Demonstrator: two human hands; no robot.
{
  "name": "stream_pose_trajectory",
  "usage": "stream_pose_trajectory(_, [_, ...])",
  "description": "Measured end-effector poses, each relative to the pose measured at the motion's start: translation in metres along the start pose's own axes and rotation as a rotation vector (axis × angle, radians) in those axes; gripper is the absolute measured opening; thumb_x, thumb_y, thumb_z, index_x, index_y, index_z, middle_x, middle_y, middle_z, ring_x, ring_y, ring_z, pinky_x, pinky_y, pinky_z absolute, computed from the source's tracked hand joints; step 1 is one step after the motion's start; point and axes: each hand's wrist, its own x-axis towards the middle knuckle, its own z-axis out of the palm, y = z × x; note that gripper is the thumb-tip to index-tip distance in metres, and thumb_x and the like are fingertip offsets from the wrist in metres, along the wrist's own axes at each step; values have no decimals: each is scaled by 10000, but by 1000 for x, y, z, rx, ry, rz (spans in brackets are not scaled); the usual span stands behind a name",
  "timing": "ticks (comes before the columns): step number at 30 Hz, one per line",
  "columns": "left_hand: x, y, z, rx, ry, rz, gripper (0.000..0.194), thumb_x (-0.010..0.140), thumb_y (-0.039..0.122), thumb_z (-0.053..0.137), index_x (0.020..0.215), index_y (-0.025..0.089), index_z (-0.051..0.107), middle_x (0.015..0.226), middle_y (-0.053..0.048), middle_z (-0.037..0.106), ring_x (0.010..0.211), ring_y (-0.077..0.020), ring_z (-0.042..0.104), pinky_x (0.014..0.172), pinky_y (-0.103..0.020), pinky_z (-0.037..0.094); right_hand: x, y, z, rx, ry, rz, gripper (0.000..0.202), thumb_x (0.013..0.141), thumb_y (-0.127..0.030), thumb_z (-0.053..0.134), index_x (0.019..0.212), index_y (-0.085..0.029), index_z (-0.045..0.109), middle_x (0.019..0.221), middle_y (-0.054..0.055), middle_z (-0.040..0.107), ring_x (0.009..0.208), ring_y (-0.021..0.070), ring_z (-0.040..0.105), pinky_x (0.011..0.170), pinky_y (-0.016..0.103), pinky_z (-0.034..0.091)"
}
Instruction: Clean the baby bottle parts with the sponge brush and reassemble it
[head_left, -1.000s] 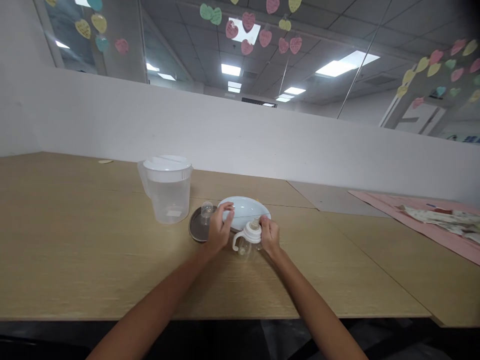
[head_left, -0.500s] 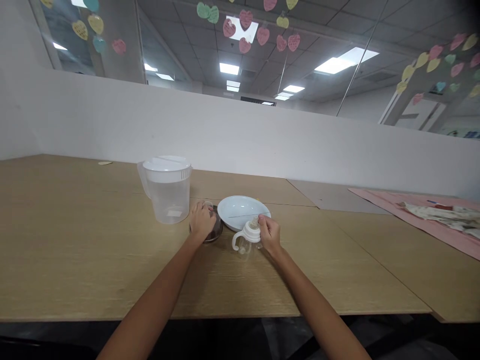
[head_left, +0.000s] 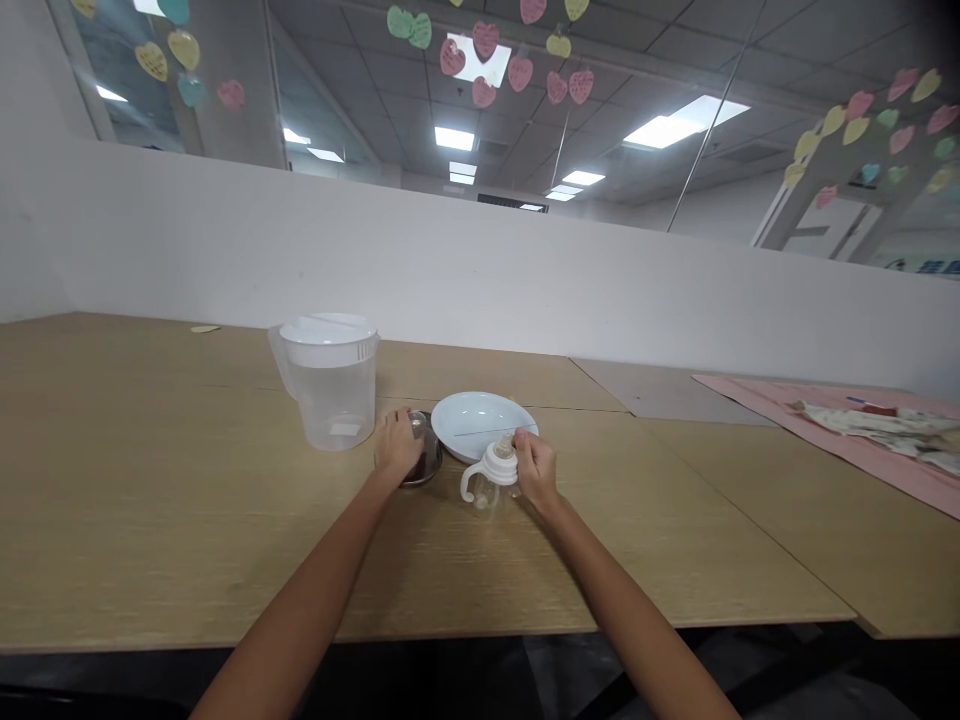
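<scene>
My left hand (head_left: 397,445) reaches over a dark round dish (head_left: 429,462) with a shiny rim. Its fingers curl round a small clear cup-like piece (head_left: 418,424), partly hidden by the hand. My right hand (head_left: 537,466) is closed on one side of a clear baby bottle (head_left: 487,494), probably at its handle, which the fingers cover. The bottle has a white collar, a clear teat on top and a second white handle curving out to the left. Right behind the bottle lies a pale oval plate (head_left: 484,412) with a thin dark line across it.
A clear plastic pitcher (head_left: 337,395) with a white lid stands left of my left hand. To the far right, a pink cloth (head_left: 780,410) carries a crumpled whitish cloth. A grey sheet (head_left: 660,390) lies beside it. The white wall (head_left: 450,270) bounds the table behind.
My left hand has shifted slightly, and more of the clear piece shows beside its fingers. My right hand and the bottle hold nearly the same place. The whole view has shifted a little.
</scene>
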Motion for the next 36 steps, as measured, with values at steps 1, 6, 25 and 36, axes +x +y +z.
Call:
stream_pose_trajectory(1, [0, 0, 0, -5, 5, -3, 447, 707, 203, 625, 1135, 131, 517, 1071, -134, 587, 1060, -280, 534, 875, -355, 428, 0, 0, 0, -10, 3, -1, 465, 910, -435, 362, 535, -172, 437, 493, -29, 398, 483, 101, 375, 501, 239, 289])
stream_pose_trajectory(6, [0, 9, -14, -166, 315, -60, 469, 773, 267, 584, 1196, 122, 446, 1109, -159, 517, 1082, -302, 503, 904, -441, 414, 0, -1, -1, -23, -8, 14, 472, 915, -448, 346, 542, -175, 440, 496, -24, 418, 487, 105, 391, 510, 239, 303])
stream_pose_trajectory(25, [-53, 79, -17, -605, 538, 985, 527, 762, 192, 598, 1238, 154, 375, 1149, -152, 545, 1079, -256, 534, 885, -419, 485, 6, -5, 4, -42, 52, -27, 448, 942, -355, 249, 571, -188, 434, 521, -12, 438, 471, 110, 389, 484, 242, 294])
stream_pose_trajectory(36, [-54, 73, -9, -445, 408, 924, 513, 856, 280, 470, 1328, 143, 322, 1219, -166, 546, 1139, -274, 522, 940, -407, 448, 5, -18, 2, -8, 205, -238, 319, 936, -244, 286, 971, -163, 593, 850, 75, 626, 815, 164, 593, 729, 292, 473])
